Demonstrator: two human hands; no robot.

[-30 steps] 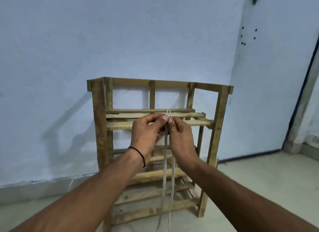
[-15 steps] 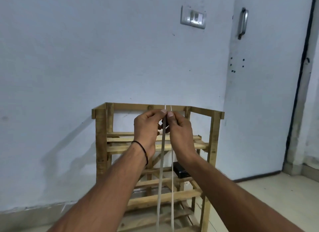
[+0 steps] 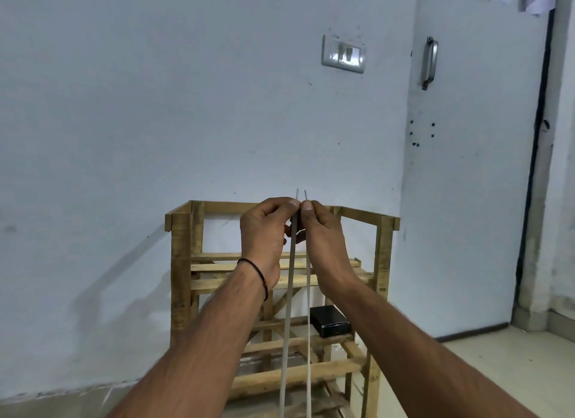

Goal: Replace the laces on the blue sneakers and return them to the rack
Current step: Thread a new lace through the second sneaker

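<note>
I face a pale blue wall (image 3: pixel 155 106) with a light switch (image 3: pixel 343 54) up on the right. A wooden rack (image 3: pixel 180 277) stands against it. Further right, a door (image 3: pixel 466 231) with a metal handle (image 3: pixel 429 63), pale floor (image 3: pixel 513 371) below.

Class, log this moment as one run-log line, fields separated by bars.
left hand: pinches pale flat shoelace strand | right hand: pinches second strand | slatted wooden rack: behind hands | small black box: on rack shelf
</note>
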